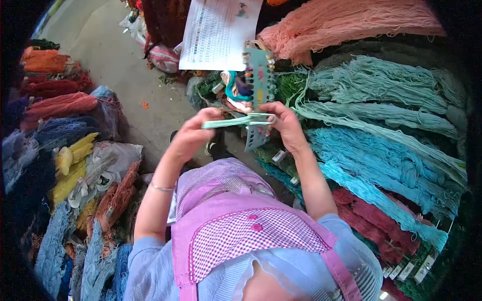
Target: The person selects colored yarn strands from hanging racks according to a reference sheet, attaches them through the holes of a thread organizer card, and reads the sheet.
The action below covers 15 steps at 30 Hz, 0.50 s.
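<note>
A small bundle of pale green yarn [228,122] is stretched between my two hands, in front of the apron. My left hand [193,131] has its fingers closed on the left end of the bundle. At the other end, my right hand [286,125] pinches the looped strands. Behind the yarn is a long grey-green card [258,75] with holes and small coloured thread samples along its edges; its lower part shows below the bundle. A printed sheet [216,37] with rows of text lies just beyond the card.
Pink skeins [351,22], pale green skeins [381,85] and turquoise skeins [371,150] are piled on the right. Red, yellow [73,165] and blue skeins lie on the left. Grey floor [120,60] shows between the piles. Teal and cream yarn [233,90] sits beside the card.
</note>
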Tool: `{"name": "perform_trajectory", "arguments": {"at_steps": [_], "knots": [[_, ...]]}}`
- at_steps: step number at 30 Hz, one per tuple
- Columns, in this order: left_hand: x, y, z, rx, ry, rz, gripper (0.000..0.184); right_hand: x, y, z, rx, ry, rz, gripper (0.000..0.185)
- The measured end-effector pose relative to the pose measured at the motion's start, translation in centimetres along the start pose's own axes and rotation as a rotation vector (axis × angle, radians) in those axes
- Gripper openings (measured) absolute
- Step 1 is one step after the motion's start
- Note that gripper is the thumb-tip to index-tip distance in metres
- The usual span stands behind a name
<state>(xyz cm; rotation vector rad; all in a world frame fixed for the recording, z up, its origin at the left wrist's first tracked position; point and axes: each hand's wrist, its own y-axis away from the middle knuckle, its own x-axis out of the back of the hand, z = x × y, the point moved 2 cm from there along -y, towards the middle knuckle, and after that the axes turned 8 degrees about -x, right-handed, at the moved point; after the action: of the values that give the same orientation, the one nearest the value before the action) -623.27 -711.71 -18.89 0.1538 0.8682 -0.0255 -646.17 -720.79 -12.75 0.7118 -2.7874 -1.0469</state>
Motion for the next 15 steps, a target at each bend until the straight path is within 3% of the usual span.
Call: {"name": "perform_trajectory", "arguments": {"at_steps": [1, 3, 5, 6, 8, 9, 11, 12, 13, 14, 15], "knots": [[2.4, 0.8, -0.1, -0.012, 0.01, -0.012, 0.013, -0.4, 0.2, 0.0, -0.006, 0.026, -0.017, 0.049], [5.5, 2.6, 0.7, -0.041, 0.028, 0.231, 0.013, -0.8, 0.0, -0.4, 0.006, 0.04, 0.032, 0.045], [5.9, 3.4, 3.0, -0.018, 0.081, 0.697, 0.01, -0.8, -0.2, -0.4, 0.0, 0.041, 0.109, 0.039], [9.4, 4.4, 1.9, -0.095, 0.187, 0.746, 0.016, -0.6, -0.1, -0.7, 0.05, 0.123, 0.133, 0.038], [15.0, 6.7, -0.1, 0.066, 0.187, 0.746, 0.025, -0.8, 0.2, -1.7, 0.113, 0.244, 0.164, 0.038], [13.8, 7.0, -0.3, 0.131, 0.05, 0.815, 0.035, -0.9, 0.0, -1.8, 0.114, 0.244, 0.164, 0.038], [12.9, 7.3, -1.0, 0.623, -0.541, 0.698, 0.038, -1.3, -0.1, -2.3, 0.366, 0.577, 0.237, 0.041], [11.0, 6.4, -1.5, 0.494, -0.85, 0.576, 0.035, -1.5, 0.0, -2.5, 0.313, 0.598, 0.266, 0.043], [8.2, 5.0, -1.5, 0.242, -0.957, 0.405, 0.029, -1.8, -0.1, -2.7, 0.311, 0.599, 0.266, 0.043], [4.3, 3.3, -0.9, 0.006, -0.86, 0.343, 0.027, -2.3, 0.1, -2.8, 0.342, 0.634, 0.277, 0.043], [-0.2, 1.7, 0.7, -0.04, -0.673, 0.285, 0.025, -2.7, 0.3, -3.0, 0.375, 0.67, 0.282, 0.042]]}}
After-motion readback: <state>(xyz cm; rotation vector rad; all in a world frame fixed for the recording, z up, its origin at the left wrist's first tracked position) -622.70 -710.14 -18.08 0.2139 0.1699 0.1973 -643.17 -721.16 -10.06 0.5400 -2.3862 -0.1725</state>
